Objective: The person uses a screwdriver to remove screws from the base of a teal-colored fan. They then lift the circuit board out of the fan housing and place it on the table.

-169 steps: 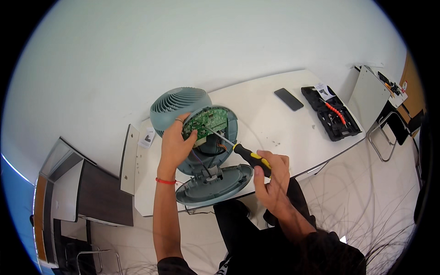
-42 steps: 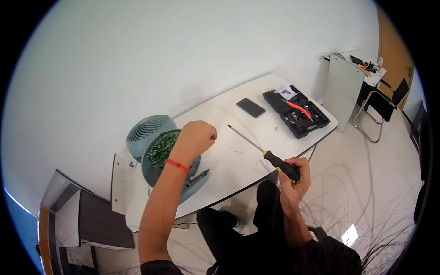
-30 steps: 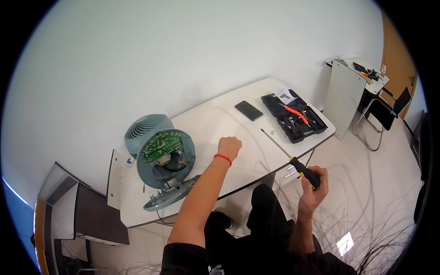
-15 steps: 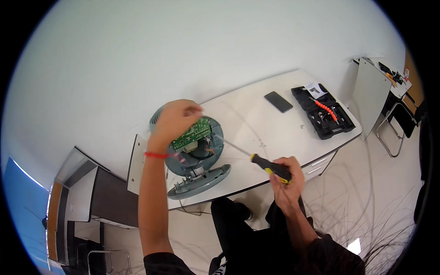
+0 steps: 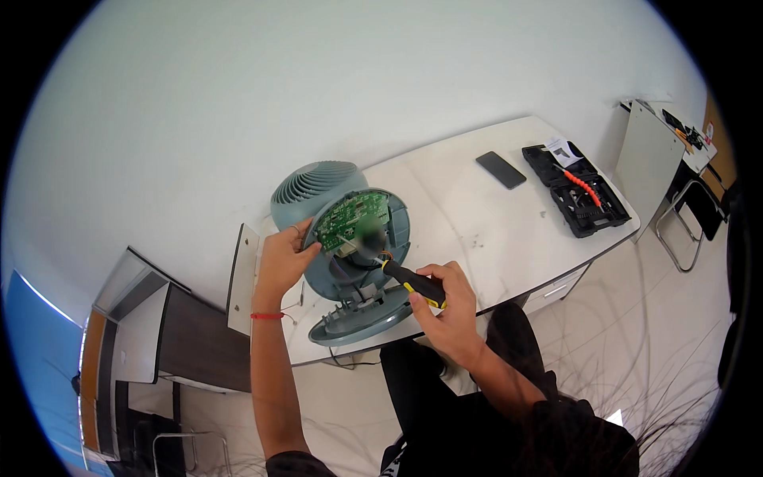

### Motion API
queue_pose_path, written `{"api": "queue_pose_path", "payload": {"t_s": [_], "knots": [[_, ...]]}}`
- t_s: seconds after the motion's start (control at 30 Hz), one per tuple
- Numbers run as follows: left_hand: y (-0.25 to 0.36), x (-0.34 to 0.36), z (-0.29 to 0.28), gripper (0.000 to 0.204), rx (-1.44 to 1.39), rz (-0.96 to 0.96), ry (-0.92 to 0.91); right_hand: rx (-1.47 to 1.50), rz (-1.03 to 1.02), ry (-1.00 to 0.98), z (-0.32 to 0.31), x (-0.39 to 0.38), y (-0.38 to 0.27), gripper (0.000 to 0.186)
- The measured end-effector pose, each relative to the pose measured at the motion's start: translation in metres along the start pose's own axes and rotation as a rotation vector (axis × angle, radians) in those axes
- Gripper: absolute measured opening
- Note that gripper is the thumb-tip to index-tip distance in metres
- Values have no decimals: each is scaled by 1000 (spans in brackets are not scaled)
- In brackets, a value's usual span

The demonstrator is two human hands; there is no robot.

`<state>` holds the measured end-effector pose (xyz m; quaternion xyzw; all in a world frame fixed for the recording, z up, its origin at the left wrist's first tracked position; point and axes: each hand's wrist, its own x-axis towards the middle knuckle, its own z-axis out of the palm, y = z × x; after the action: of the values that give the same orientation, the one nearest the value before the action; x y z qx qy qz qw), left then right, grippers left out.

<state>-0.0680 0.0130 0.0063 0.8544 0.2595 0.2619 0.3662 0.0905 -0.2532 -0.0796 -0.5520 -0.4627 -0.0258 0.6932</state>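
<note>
An opened grey-green fan base point(image 5: 400, 208) stands tilted on the near left of the table, its green circuit board point(image 5: 335, 222) and wires exposed. Behind it lies the fan head point(image 5: 314, 188) with a spiral grille. My left hand point(image 5: 280, 264) grips the base's left rim between thumb and fingers. Closed around a black and yellow screwdriver point(image 5: 413, 284) is my right hand point(image 5: 451, 319). The shaft points up-left over the board's lower part; whether the tip touches a screw I cannot tell. Below the base hangs its detached cover piece point(image 5: 369, 322), close to the table's front edge.
A dark phone point(image 5: 501, 170) and an open black tool case point(image 5: 592, 219) with an orange flexible shaft point(image 5: 582, 187) lie on the right of the white table point(image 5: 445, 191). Small dark bits lie mid-table. A cable point(image 5: 354, 363) hangs off the front edge.
My left hand has moved from above the board down to the base's left rim, uncovering the fan head. My right hand has brought the screwdriver left, over the board.
</note>
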Motion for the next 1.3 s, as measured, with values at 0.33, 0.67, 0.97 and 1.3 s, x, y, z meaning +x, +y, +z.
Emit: {"api": "queue_pose_path", "payload": {"t_s": [0.33,0.67,0.97,1.3], "knots": [[-16,2,-2,49,221,36,113,-40,-18,18,5,0,4,35],[-27,5,-4,51,196,44,92,-23,-21,34,8,-3,5,34],[-29,6,-2,51,109,63,87,-15,8,58,11,-8,10,33],[-18,3,-1,50,144,27,83,-43,-45,51,10,-6,11,35]]}}
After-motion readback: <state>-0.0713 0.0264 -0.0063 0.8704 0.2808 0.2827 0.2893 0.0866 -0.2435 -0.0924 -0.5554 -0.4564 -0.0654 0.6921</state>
